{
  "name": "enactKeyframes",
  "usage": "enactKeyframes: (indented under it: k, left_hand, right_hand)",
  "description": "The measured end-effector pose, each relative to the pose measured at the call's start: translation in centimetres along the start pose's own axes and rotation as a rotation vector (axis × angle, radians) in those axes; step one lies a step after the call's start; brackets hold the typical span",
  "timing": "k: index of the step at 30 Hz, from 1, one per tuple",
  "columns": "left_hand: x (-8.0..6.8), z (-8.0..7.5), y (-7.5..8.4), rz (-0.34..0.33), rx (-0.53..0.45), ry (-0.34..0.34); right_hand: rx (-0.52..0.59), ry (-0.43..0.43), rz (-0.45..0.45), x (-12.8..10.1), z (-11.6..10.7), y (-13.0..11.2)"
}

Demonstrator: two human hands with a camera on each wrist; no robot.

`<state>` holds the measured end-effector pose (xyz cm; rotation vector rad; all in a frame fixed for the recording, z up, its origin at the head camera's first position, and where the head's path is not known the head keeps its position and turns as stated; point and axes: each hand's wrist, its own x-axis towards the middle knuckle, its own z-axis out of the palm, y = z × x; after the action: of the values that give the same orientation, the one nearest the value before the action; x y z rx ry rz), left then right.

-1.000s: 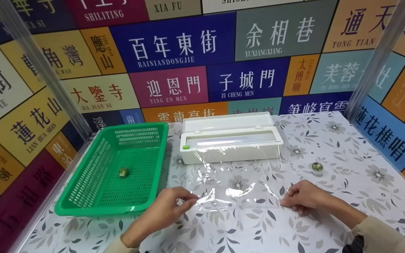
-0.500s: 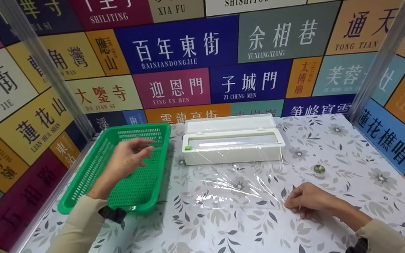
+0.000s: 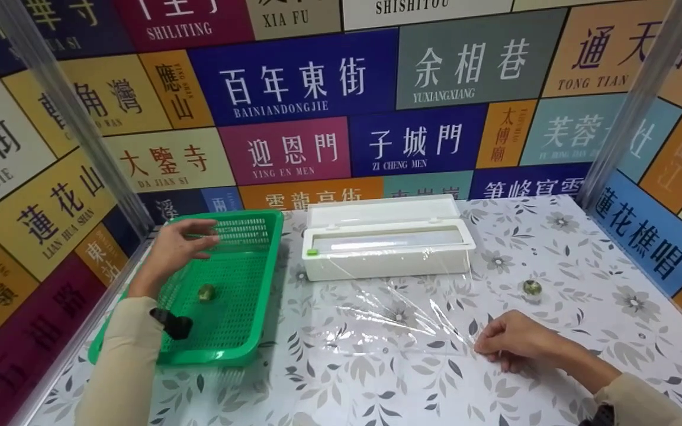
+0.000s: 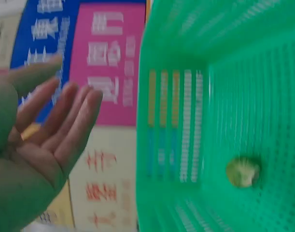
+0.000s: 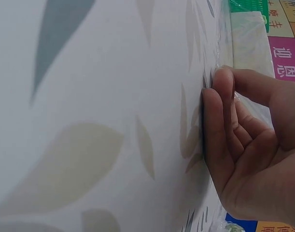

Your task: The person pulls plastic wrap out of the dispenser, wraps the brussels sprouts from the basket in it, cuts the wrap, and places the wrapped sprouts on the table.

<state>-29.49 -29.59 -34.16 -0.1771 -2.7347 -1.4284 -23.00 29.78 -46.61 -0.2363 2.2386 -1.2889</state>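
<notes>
Moved: left hand [image 3: 178, 245] has left the film's corner, now released over the green basket [image 3: 140, 343], frame left.
Film [image 3: 400, 307]: on desk [image 3: 554, 260], centre, from white dispenser [image 3: 385, 245].
Right hand [image 3: 510, 340]: pinching film's near right corner, unmoved.

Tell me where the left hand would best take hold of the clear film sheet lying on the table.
Probably its free near-left corner. The film stays attached to the white dispenser at the far edge, and the right hand pinches the near-right corner; coming in from the left, low over the table, suits the left hand.
</notes>
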Motion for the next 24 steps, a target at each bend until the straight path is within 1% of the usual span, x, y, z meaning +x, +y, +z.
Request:
enactKeyframes:
  k: [2,5,7,11,15,18,21,24]
  left_hand:
    - [0.3,-0.8,-0.8,-0.001,-0.041,0.003]
    - [0.4,-1.7,-1.9,-0.031,-0.124,0.006]
    - [0.5,-2.2,-2.5,-0.080,-0.166,0.009]
    - [0.7,-2.6,-3.6,-0.217,-0.208,0.002]
    - [0.6,-2.4,-5.0,-0.352,-0.206,-0.039]
    - [0.2,-2.2,-6.3,-0.439,-0.226,-0.088]
    - [-0.4,-2.1,-7.3,-0.484,-0.234,-0.127]
    - [-0.7,-2.0,-7.9,-0.489,-0.237,-0.162]
  right_hand:
    - [0.002,-0.008,-0.005,-0.1,-0.1,0.0]
    - [-0.005,-0.003,-0.010,-0.1,0.0,0.0]
    - [-0.007,0.001,-0.009,0.0,0.0,0.0]
    - [-0.016,0.011,0.002,0.0,0.0,0.0]
    - [-0.020,0.013,0.010,0.0,0.0,0.2]
    - [-0.013,0.009,0.010,0.1,0.0,0.3]
    - [-0.003,0.004,0.012,0.1,-0.1,0.4]
    - [0.001,0.005,0.011,0.0,-0.2,0.5]
